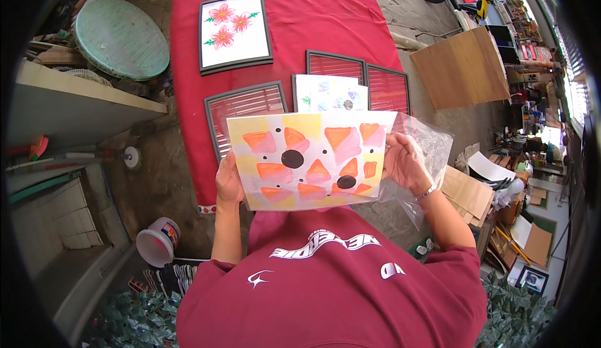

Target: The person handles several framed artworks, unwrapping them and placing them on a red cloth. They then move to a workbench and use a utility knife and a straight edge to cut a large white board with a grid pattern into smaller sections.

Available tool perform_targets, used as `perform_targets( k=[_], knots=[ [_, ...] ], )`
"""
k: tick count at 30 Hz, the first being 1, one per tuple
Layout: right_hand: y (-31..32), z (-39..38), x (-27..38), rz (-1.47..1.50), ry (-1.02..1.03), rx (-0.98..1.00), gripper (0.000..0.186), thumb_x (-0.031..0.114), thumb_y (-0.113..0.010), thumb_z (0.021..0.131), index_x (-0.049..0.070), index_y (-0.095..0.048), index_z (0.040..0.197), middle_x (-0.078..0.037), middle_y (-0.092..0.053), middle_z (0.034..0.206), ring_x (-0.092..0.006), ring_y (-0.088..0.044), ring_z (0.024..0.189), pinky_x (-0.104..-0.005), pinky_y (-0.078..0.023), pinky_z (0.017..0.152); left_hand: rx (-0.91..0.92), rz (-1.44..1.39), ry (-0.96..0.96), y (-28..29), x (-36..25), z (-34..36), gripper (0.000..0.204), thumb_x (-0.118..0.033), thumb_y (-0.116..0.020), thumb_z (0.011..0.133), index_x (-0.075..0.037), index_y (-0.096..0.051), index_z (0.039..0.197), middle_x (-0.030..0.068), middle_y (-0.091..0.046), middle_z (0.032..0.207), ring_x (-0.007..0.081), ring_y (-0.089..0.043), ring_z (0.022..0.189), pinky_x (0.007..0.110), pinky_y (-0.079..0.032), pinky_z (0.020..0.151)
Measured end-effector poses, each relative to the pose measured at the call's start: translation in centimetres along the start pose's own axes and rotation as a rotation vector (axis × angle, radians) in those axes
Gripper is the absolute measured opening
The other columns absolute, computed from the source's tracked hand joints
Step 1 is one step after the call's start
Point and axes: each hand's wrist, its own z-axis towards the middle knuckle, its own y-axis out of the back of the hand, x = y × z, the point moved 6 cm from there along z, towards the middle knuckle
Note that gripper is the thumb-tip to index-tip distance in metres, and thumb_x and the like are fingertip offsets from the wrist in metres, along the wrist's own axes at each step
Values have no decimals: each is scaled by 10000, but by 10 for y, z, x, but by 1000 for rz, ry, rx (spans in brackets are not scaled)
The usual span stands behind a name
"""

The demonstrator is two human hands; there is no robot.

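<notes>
Now: painting (310, 160) mid-frame, left hand (229, 182) pinching its left edge, right hand (404, 165) its right edge. Loose plastic (438, 148) spreads about the right hand; a snag or hasty tug there could crease the painting.

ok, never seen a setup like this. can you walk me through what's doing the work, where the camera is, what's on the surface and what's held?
No machine here, just a person's bare hands. The single picture comes from a head-worn fisheye camera looking down, so straight edges bend near the rim and the maroon shirt shows below. The left hand and right hand hold an orange-and-pink painting by opposite edges; clear plastic spreads at its right. On the red cloth lie a framed flower picture, dark picture frames and a partly hidden bluish painting.
</notes>
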Motion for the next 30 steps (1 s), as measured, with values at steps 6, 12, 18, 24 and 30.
perform_targets(
  k=[6, 12, 18, 24, 30],
  knots=[
    [0, -1, 11, -379, -49, 2, 552, 123, -553, 979, -64, -372, 1466, -214, -560, 1381, -312, -665, 1169, -454, -640, 861, 40, 6, -24, 1, -1, 1, 541, -368, -360, 1093, 28, -464, 1447, 174, -578, 1418, 320, -576, 1289, 475, -444, 1104],
    [-2, 5, 24, -912, -28, -312, 287, 275, -687, 979, 6, -712, 1075, -58, -751, 967, -119, -706, 906, -279, -571, 738, 11, 94, -24, 0, -1, -1, 526, -350, -377, 1096, 43, -468, 1434, 181, -589, 1402, 321, -590, 1273, 477, -455, 1095],
    [-13, 8, 29, -1118, 95, -406, 338, 279, -624, 1025, -9, -678, 1193, -51, -725, 1055, -113, -658, 936, -279, -536, 804, 19, 87, -79, -6, 2, 3, 506, -339, -383, 1101, 41, -487, 1419, 163, -605, 1374, 295, -602, 1255, 460, -479, 1075],
    [-10, 6, 26, -1006, 289, -463, 320, 238, -627, 1023, -16, -654, 1216, -48, -707, 1057, -113, -651, 938, -292, -543, 819, -26, 8, -90, -14, 8, 7, 423, -295, -429, 1097, 18, -562, 1349, 126, -652, 1290, 242, -634, 1184, 408, -496, 1026],
    [-1, 1, 30, -1026, 490, -515, 223, 189, -607, 1028, -1, -667, 1127, -15, -676, 955, -77, -602, 830, -255, -497, 719, 76, 12, -83, -29, 9, 15, 451, -295, -410, 1106, 46, -546, 1368, 116, -644, 1306, 207, -608, 1207, 360, -469, 1038]
  ],
)
